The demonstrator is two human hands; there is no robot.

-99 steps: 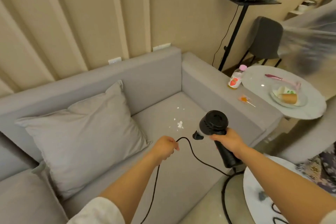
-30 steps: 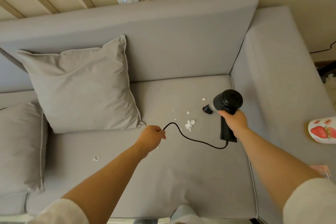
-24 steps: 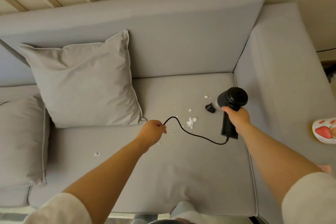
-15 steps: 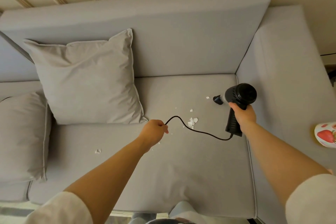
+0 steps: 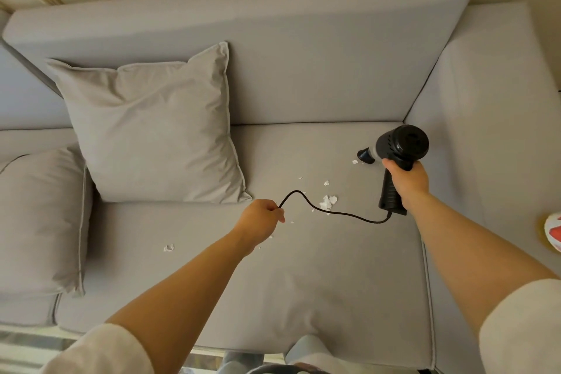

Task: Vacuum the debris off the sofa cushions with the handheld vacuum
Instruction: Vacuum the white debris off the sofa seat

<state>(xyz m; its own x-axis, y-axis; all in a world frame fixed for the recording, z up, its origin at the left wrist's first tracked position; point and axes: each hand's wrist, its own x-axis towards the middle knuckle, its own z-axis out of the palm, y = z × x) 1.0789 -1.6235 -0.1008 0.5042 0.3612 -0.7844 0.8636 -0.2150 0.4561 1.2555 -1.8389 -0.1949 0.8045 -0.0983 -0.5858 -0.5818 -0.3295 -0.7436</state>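
The black handheld vacuum (image 5: pixel 397 149) sits right of centre, its handle gripped by the right hand (image 5: pixel 408 182) with fingers curled round it; the nozzle points left, close above a small white scrap on the grey seat cushion (image 5: pixel 303 276). A black cord (image 5: pixel 331 212) runs from the handle's base to the left hand (image 5: pixel 262 223), whose fingers pinch it at mid-frame. White debris (image 5: pixel 328 202) lies in one larger clump beneath the cord, with several tiny flecks around it and one separate piece (image 5: pixel 168 248) lower left. Two grey pillows show: one (image 5: pixel 151 130) leaning on the backrest, another (image 5: pixel 39 222) cut off at the left edge. A red-and-white object (image 5: pixel 553 235) is cropped at the right edge, too partial to identify.
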